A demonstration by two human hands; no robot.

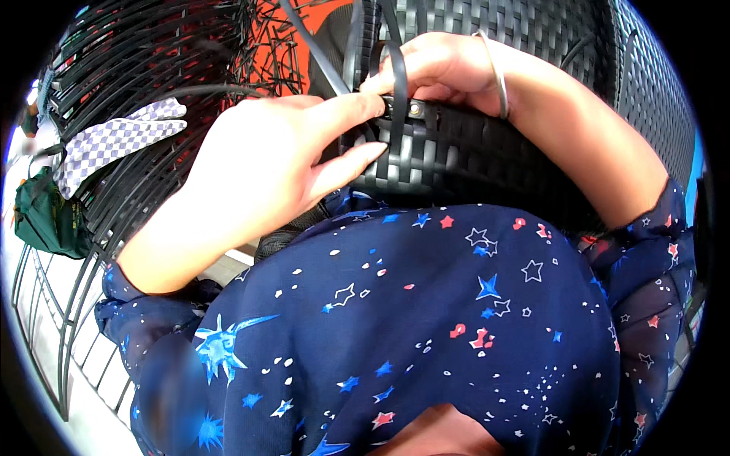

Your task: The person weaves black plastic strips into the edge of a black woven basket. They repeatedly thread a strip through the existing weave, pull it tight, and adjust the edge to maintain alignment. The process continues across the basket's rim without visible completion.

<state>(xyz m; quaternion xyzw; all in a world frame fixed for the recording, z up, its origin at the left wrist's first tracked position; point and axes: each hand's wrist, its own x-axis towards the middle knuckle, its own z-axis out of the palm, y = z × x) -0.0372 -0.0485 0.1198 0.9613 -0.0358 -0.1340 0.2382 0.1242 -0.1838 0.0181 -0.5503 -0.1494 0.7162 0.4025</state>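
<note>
A black woven wicker piece (471,152) lies against my body, its weave made of flat glossy strips. My left hand (266,148) reaches in from the left, index finger and thumb closed about a flat black plastic strip (325,64) at the edge of the weave. My right hand (449,64), with a bangle (498,76) on its wrist, is curled at the same edge, its fingertips meeting my left fingertips at the strip. A second loose strip (399,83) loops down in front of the right fingers. A small round metal screw head (414,109) shows beside them.
Long black strips (167,61) hang in a thick bundle at the left. A checked cloth (118,140) and a dark green pouch (49,213) are beside it. Behind are an orange-red surface (277,49) and more black woven panel (525,30).
</note>
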